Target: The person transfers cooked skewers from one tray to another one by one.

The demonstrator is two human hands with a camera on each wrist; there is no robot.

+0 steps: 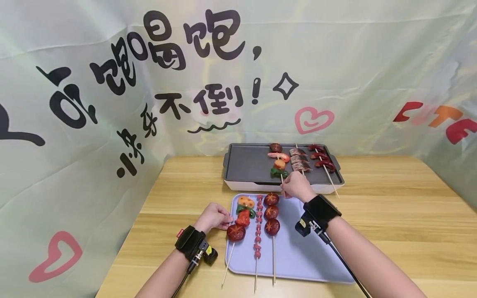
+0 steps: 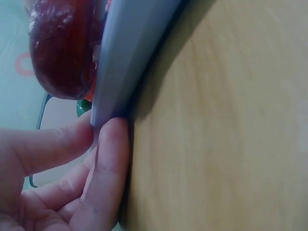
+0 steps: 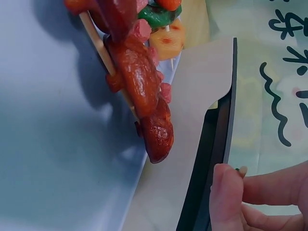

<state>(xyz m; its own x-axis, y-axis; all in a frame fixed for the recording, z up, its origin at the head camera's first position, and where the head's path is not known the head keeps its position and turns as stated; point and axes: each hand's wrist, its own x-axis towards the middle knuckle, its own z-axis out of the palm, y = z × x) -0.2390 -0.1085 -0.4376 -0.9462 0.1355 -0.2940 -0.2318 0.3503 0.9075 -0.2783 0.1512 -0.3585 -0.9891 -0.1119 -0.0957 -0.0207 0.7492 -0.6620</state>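
Right hand (image 1: 296,185) pinches the thin wooden stick of a mixed skewer (image 1: 279,164), which lies over the right half of a flat, matte dark griddle (image 1: 247,163) with a pale base. Its pieces run from a glossy brown domed cap through a curved pink-and-white prawn and a rounded orange chunk to a crinkled green one; whether they touch the griddle is hard to tell. Beside it sit a skewer of silvery, ridged slices (image 1: 300,161) and one of dark red, shiny curved pieces (image 1: 324,161).

Left hand (image 1: 213,217) grips the smooth, raised rim of a pale lilac tray (image 1: 302,244) between thumb and fingers. Across the tray lie a second mixed skewer (image 1: 236,233), a row of small pink nuggets (image 1: 258,227) and three star-scored, lacquered caps (image 1: 271,212). Below is a wood-grained table (image 1: 395,223); behind hangs creased, printed cloth (image 1: 346,54).
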